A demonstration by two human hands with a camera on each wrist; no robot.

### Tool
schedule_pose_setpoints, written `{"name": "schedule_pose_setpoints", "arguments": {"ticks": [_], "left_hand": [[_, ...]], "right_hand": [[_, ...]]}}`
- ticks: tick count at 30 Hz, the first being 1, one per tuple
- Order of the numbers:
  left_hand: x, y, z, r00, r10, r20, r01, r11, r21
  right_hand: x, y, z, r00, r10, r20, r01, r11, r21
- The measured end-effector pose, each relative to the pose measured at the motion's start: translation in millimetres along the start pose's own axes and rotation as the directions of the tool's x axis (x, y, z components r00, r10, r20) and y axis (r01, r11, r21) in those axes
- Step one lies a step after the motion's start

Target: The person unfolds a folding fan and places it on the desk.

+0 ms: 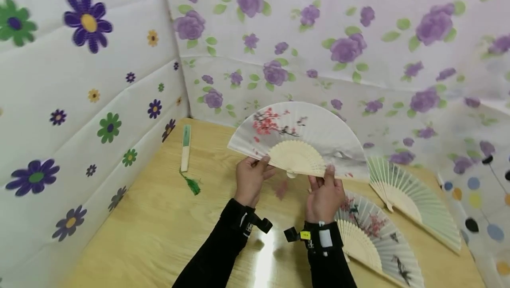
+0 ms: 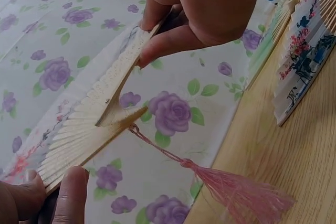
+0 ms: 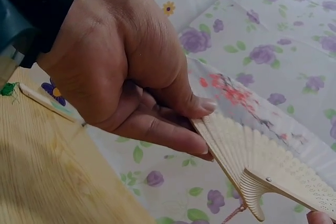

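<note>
A spread white folding fan [image 1: 314, 122] with red blossoms is held up between both hands, its pale ribs [image 1: 296, 155] fanning from a pivot at the lower edge. My left hand [image 1: 251, 181] pinches its left end near the blossoms, thumb in front. At the right end, my right hand [image 1: 324, 197] pinches the other outer rib between thumb and fingers. A pink tassel [image 2: 236, 190] hangs from the pivot end in the left wrist view. The right wrist view shows the left hand [image 3: 142, 66] large, with the right hand's fingertip [image 3: 319, 217] at the lower corner.
To the right on the wooden table [image 1: 159, 217] lie a spread green fan [image 1: 422, 204] and a spread grey-white fan [image 1: 370, 239] with blossoms. At the left lies a folded fan [image 1: 186, 148] with a green tassel [image 1: 193, 185]. Flowered cloth [image 1: 279, 44] hangs behind.
</note>
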State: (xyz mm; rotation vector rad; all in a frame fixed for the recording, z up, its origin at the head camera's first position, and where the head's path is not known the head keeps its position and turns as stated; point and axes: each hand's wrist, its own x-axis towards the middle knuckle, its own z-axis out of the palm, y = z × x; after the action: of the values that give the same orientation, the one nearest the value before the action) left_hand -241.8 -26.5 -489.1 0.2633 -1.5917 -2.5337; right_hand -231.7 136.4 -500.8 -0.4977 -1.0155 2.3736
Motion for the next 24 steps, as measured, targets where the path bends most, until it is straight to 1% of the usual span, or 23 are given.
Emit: {"name": "schedule_pose_setpoints", "arguments": {"ticks": [4,5,7,9,10,12,15,17,21,24], "left_hand": [[0.6,-0.9,0.8,0.998,-0.032,0.049,0.031,0.999,0.018],[1.0,-0.6,0.5,0.998,-0.037,0.051,0.036,0.999,0.018],[1.9,2.2,-0.8,0.999,-0.03,0.038,0.03,1.0,0.009],[4.0,5.8,-3.4,1.0,-0.003,0.013,0.003,1.0,-0.005],[3.5,5.8,-3.4,1.0,0.004,0.01,-0.004,1.0,-0.005],[3.2,6.1,-2.7,1.0,0.018,0.006,-0.018,1.0,-0.005],[0.9,5.7,0.6,1.0,0.024,0.008,-0.024,1.0,-0.012],[-2.8,4.4,4.1,1.0,0.023,0.006,-0.023,1.0,-0.021],[-16.0,0.5,10.9,1.0,0.02,-0.011,-0.02,0.999,-0.03],[-24.8,-1.0,13.2,0.999,0.03,-0.03,-0.032,0.999,-0.041]], "right_hand": [[-2.2,-2.1,-4.2,0.999,-0.002,-0.052,0.005,0.999,0.052],[-2.0,-2.5,-3.4,0.998,0.001,-0.055,0.002,0.998,0.06],[-0.4,-2.4,0.9,0.999,0.014,-0.035,-0.012,0.998,0.064],[1.8,-1.5,9.3,1.0,0.028,-0.001,-0.028,0.998,0.051],[1.5,-2.0,9.6,1.0,0.027,0.005,-0.028,0.999,0.045],[1.0,-3.5,10.8,1.0,0.019,0.018,-0.019,0.999,0.039],[-0.5,-7.1,10.9,1.0,-0.008,0.02,0.007,0.999,0.042],[-1.6,-10.1,9.3,1.0,-0.023,0.011,0.022,0.998,0.052],[-3.9,-16.1,3.2,1.0,-0.029,-0.007,0.03,0.996,0.082],[-4.5,-19.8,2.3,1.0,-0.027,0.011,0.026,0.995,0.1]]}}
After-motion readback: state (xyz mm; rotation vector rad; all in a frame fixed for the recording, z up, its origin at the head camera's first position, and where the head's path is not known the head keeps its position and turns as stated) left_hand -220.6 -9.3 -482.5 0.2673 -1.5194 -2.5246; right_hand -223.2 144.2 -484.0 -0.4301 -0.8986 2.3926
